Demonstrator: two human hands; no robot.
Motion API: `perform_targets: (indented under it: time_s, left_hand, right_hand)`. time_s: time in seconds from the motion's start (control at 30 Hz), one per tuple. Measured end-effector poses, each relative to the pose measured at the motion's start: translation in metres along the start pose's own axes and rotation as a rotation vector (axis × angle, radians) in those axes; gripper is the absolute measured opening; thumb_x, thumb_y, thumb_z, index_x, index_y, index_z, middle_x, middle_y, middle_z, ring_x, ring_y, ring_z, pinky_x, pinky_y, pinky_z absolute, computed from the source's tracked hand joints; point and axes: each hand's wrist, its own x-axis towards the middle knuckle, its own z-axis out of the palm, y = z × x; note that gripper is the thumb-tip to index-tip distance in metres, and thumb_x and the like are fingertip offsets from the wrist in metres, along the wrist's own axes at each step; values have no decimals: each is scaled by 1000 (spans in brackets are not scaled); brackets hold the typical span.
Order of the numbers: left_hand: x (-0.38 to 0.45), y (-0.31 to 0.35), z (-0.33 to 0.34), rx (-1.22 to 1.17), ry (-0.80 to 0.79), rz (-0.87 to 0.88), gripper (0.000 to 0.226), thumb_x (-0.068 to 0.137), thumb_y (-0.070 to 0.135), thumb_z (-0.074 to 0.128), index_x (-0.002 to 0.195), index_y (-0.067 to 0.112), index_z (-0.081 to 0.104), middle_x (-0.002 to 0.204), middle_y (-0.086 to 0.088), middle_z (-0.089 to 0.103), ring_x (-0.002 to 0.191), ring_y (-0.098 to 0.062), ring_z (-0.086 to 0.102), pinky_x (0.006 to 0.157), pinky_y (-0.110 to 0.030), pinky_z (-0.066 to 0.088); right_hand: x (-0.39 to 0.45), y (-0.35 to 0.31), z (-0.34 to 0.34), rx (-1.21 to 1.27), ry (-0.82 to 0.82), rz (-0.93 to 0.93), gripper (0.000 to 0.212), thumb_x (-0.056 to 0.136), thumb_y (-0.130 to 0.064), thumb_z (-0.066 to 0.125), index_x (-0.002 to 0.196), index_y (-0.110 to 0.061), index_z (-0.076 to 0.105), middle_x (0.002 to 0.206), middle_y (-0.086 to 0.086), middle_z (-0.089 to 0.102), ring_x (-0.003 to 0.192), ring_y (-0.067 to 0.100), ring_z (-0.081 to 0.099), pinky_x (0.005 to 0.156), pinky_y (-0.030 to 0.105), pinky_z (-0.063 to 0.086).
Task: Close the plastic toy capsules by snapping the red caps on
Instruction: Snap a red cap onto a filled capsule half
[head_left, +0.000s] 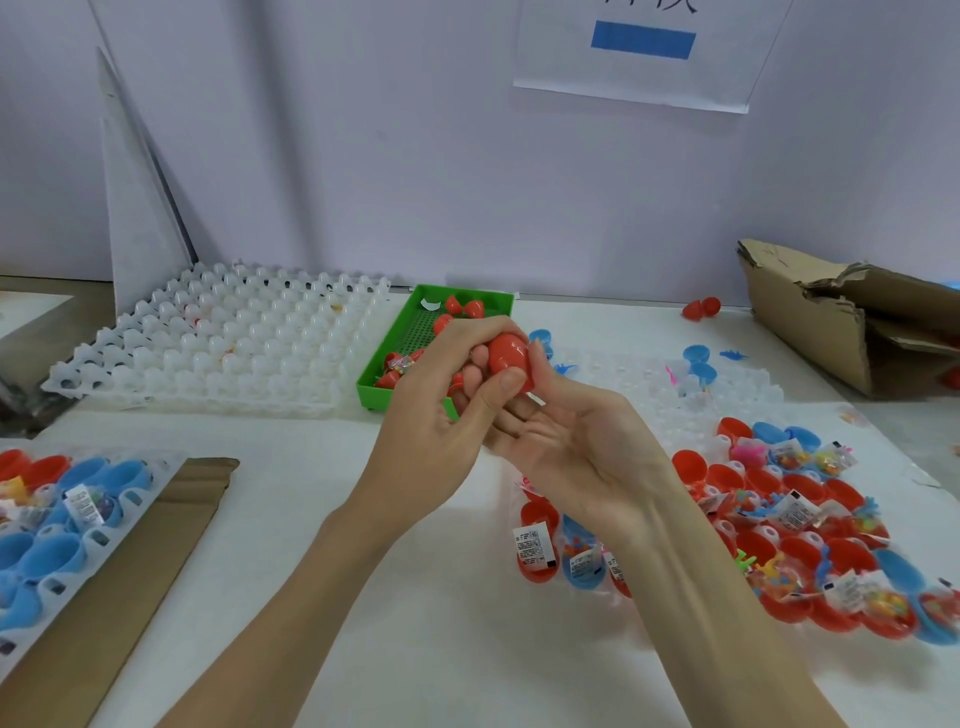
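Observation:
A red egg-shaped capsule (510, 357) is held up above the table's middle, between both hands. My left hand (441, 410) curls its fingers over the capsule's top and presses its thumb on the front. My right hand (566, 441) lies palm up beneath it, its fingers cupping the capsule's right side and underside. Behind the hands a green tray (400, 332) holds several red caps and capsule halves. Open red and blue capsule halves with toy packets (779, 509) sit in a clear tray at the right.
A white moulded tray (218, 338) lies at the back left. Blue and red halves in another tray (57, 525) rest on brown cardboard at the left. A torn cardboard box (841, 317) stands at the back right, with a red capsule (701, 307) near it.

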Motion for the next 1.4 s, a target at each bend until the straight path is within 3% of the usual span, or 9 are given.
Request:
perform_targets:
  time_s: [0.13,0.37,0.57,0.73,0.8,0.93,1.03,1.2,1.4]
  left_hand:
    - [0,-1,0,23,32,17,22,106,16,53,124,11,66,116,7,68,113,-20,64,97,-26,50]
    - [-1,5,2,86,42,-5,36,94,31,69,124,11,64,120,4,66,118,-19,62,102,-24,47]
    - [-2,-1,0,274,104,79,39,86,37,74,112,9,67,104,4,66,100,-12,62,90,-23,50]
    - [-1,-11,-9,498,87,215,42,94,42,68,106,2,70,93,-3,67,83,-19,62,78,-29,52]
    - [-2,-12,-10,528,76,237,43,95,41,67,105,0,71,91,-4,68,81,-21,62,76,-34,53]
    - [-2,-11,-8,518,59,250,41,96,37,68,107,-2,71,94,-7,68,84,-23,62,77,-37,53]
    - [-2,-12,-7,515,50,256,39,96,34,69,109,-3,70,94,-7,67,84,-21,58,78,-32,52]
    - [-3,-11,-5,505,60,246,39,96,34,69,113,-1,69,101,-6,68,90,-16,58,84,-23,50]
    - [0,-11,-6,441,80,191,42,92,42,73,118,10,69,115,6,66,111,-14,57,100,-22,43]
  right_hand:
    - [-1,2,2,-12,-9,-34,27,90,-18,64,100,3,79,109,18,75,107,28,73,93,38,60]
    - [-2,5,4,71,17,23,29,97,-18,62,108,5,74,111,16,72,109,28,70,95,37,58]
    - [-3,5,7,143,71,119,27,91,-11,67,111,8,70,111,17,69,107,31,69,83,36,61]
    - [-1,8,5,138,129,154,32,87,-15,70,110,8,71,112,16,70,110,30,68,108,36,48]
    - [0,8,5,147,147,161,35,84,-14,73,112,8,71,113,16,70,110,30,70,110,37,47]
    - [-1,6,6,164,147,181,33,82,-13,73,106,10,72,109,16,70,103,31,71,87,38,60]
    - [-3,2,6,152,150,169,29,80,-11,72,101,10,72,102,16,70,96,29,71,94,36,57]
    - [-2,2,7,210,106,131,31,74,-6,75,98,12,70,95,19,68,79,23,66,69,34,62]
    - [1,4,0,131,51,51,27,89,-11,70,111,5,72,107,18,71,97,26,73,94,38,59]
